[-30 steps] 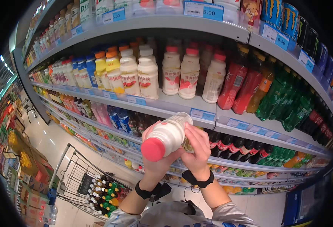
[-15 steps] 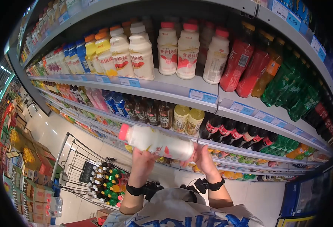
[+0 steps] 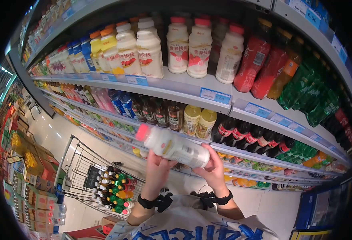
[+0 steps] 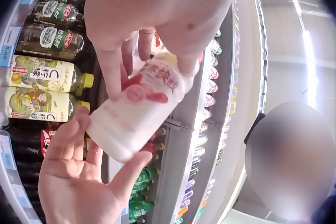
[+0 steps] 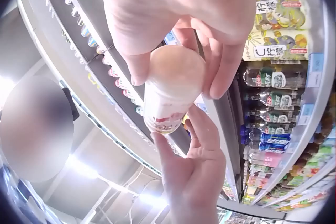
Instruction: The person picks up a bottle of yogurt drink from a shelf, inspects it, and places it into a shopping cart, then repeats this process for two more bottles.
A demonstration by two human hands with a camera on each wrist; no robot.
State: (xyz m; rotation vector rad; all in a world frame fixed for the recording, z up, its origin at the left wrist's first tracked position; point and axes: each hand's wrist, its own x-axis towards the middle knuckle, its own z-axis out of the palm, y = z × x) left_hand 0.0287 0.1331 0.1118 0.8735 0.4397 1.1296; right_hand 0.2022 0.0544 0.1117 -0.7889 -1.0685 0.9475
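Observation:
A white plastic drink bottle (image 3: 176, 148) with a pink-red cap (image 3: 142, 132) lies tilted sideways between both hands, its cap end to the left and higher. In the head view its printed text panel faces up. My left hand (image 3: 156, 167) grips it from below near the neck; in the left wrist view the fingers and thumb (image 4: 190, 58) straddle the upper body. With thumb and fingers on either side of the base, my right hand (image 3: 212, 170) holds the other end, as the right wrist view shows. The label's red fruit print (image 4: 137, 94) shows in the left wrist view.
A shelf (image 3: 180, 86) ahead carries similar white bottles (image 3: 200, 52), red bottles (image 3: 251, 60) and green bottles (image 3: 304, 88). Below stand yellow-labelled lemon drinks (image 3: 192, 120) and cola bottles (image 3: 226, 130). A wire shopping cart (image 3: 74, 182) with several bottles stands at left.
The bottle has swung from cap toward me to lying sideways, cap left. Since half a second ago it has rolled, bringing the text panel up, and shifted slightly right; the right hand closed round its base.

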